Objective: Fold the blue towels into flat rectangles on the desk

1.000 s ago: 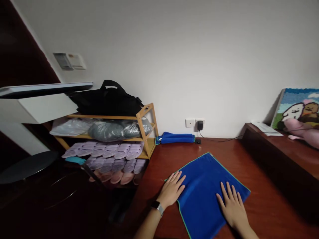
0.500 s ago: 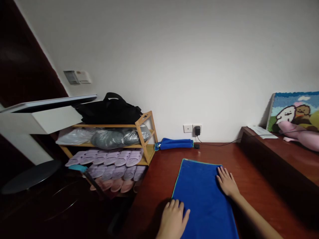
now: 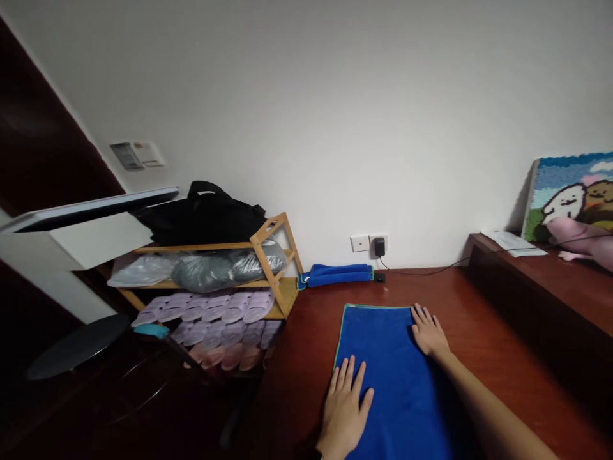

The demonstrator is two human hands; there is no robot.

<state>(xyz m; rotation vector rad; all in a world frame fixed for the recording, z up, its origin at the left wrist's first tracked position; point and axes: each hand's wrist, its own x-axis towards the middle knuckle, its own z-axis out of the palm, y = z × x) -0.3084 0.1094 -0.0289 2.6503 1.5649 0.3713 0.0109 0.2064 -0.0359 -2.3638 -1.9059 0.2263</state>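
Note:
A blue towel [image 3: 387, 358] with a green stitched edge lies spread on the reddish-brown tabletop [image 3: 306, 345]; its near end runs out of the picture. My left hand [image 3: 345, 406] rests flat on the towel's left side, fingers spread and pointing away from me. Near the far right corner of the towel, my right hand [image 3: 428, 331] lies flat with its fingers stretched out. Neither hand grips anything. Against the wall, a folded blue towel [image 3: 340, 275] sits at the back of the table.
Left of the table stands a wooden rack [image 3: 280, 255] with slippers [image 3: 234, 306], wrapped bundles and a black bag [image 3: 205, 214]. A black adapter [image 3: 380, 246] is plugged into the wall, its cable running right. A raised ledge [image 3: 536, 281] holds a pink plush toy [image 3: 582, 236] and a picture.
My left hand has slid forward along the towel, with its fingers more stretched. My right hand stays at the far right corner. The view has shifted and tilted slightly.

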